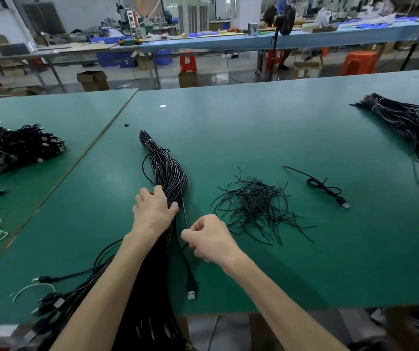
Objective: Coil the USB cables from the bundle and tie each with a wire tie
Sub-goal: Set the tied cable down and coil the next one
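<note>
Cable bundle (170, 173): long glossy black strands, banded at far end, mid table (304, 138) | L hand (152, 211) grips it | R hand (211, 239) pinches one cable (189, 272), plug nr front edge | thin wire ties (254, 206) heaped just R, open green mat beyond

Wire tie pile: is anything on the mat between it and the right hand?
Nothing visible. Only bare green mat lies between the right hand, which pinches a single cable, and the wire tie pile just to its right.

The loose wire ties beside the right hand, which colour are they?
The wire ties are black; head view.
</note>
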